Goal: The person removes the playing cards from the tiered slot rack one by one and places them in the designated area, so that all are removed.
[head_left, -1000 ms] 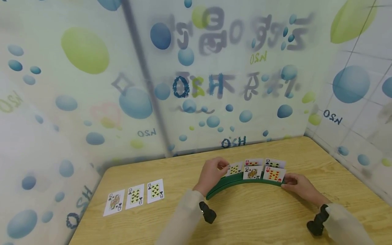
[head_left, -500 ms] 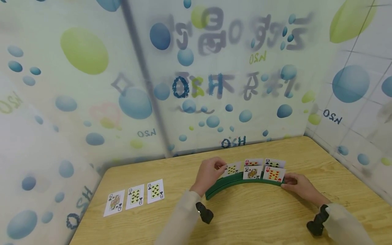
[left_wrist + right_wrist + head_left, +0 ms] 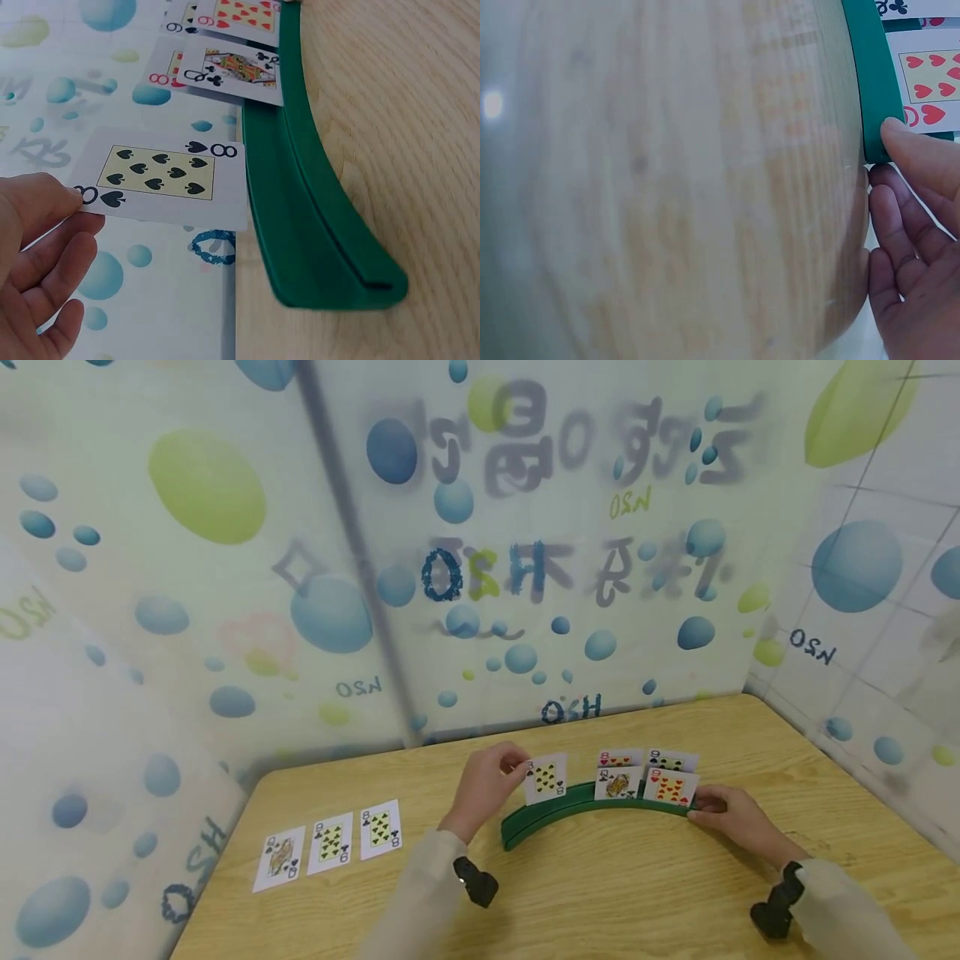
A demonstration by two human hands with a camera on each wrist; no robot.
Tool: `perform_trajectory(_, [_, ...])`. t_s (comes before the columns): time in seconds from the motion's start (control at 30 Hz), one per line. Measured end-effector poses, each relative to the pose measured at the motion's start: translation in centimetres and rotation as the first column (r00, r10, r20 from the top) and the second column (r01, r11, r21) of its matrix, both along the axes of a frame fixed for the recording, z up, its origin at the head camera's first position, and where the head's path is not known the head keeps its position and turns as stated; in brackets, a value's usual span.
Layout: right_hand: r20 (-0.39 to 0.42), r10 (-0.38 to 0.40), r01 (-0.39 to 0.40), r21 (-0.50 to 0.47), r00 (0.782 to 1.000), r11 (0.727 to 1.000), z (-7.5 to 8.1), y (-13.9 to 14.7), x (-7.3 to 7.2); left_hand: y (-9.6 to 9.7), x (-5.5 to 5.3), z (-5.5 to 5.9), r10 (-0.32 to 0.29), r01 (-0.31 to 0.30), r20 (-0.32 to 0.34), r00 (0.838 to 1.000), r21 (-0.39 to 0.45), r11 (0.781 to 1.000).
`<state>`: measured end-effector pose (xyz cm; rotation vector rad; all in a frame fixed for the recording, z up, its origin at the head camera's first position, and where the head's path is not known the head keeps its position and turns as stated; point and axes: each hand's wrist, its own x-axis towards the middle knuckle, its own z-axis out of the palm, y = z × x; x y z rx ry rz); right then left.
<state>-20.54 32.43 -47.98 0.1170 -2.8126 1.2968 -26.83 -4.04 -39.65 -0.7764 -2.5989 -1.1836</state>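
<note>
My left hand (image 3: 480,789) pinches the eight of spades (image 3: 155,177) at one corner between thumb and fingers. The card's lower edge is right at the curved green card holder (image 3: 570,802), left of its other cards. My right hand (image 3: 738,818) grips the holder's right end, thumb on the front and fingertips beneath, as the right wrist view shows. In the holder's front slot stand a queen of clubs (image 3: 618,783) and a nine of hearts (image 3: 672,787). Behind them an eight of hearts (image 3: 621,757) and a black nine (image 3: 672,761) are partly hidden.
Face up on the wooden table (image 3: 600,893), to the left, lie a queen (image 3: 279,858), a nine of clubs (image 3: 330,842) and an eight of clubs (image 3: 381,829). A wall (image 3: 465,677) with printed bubbles borders the table's back. Each wrist wears a black device (image 3: 477,882).
My left hand has moved left along the holder with the eight of spades, widening the gap to the queen of clubs. The right hand has stayed on the holder's end.
</note>
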Motion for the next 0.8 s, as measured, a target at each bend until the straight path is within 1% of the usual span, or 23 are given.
perform_trajectory(0.2, [-0.003, 0.002, -0.002, 0.008, 1.000, 1.000, -0.1, 0.2, -0.1, -1.8, 0.3, 0.5, 0.010, -0.011, -0.019, 1.000, -0.034, 0.999])
perform_trajectory(0.43, [0.002, 0.003, -0.003, 0.005, 1.000, 1.000, -0.2, 0.2, -0.1, -4.6, 0.4, 0.9, 0.009, -0.013, -0.056, 0.998, -0.068, 0.998])
perform_trajectory(0.53, [0.010, 0.001, -0.001, 0.000, 1.000, 1.000, -0.1, 0.1, 0.0, -5.8, 0.3, 1.1, 0.027, -0.031, -0.062, 0.998, -0.073, 0.997])
perform_trajectory(0.67, [0.016, -0.002, 0.002, -0.005, 1.000, 1.000, 0.2, -0.1, 0.1, -7.5, 0.2, 1.4, 0.066, -0.070, -0.054, 0.996, -0.073, 0.995])
perform_trajectory(0.8, [0.013, -0.005, 0.005, -0.001, 1.000, 1.000, 0.2, -0.1, 0.2, -9.3, -0.1, 1.4, 0.091, -0.095, -0.052, 0.995, -0.086, 0.992])
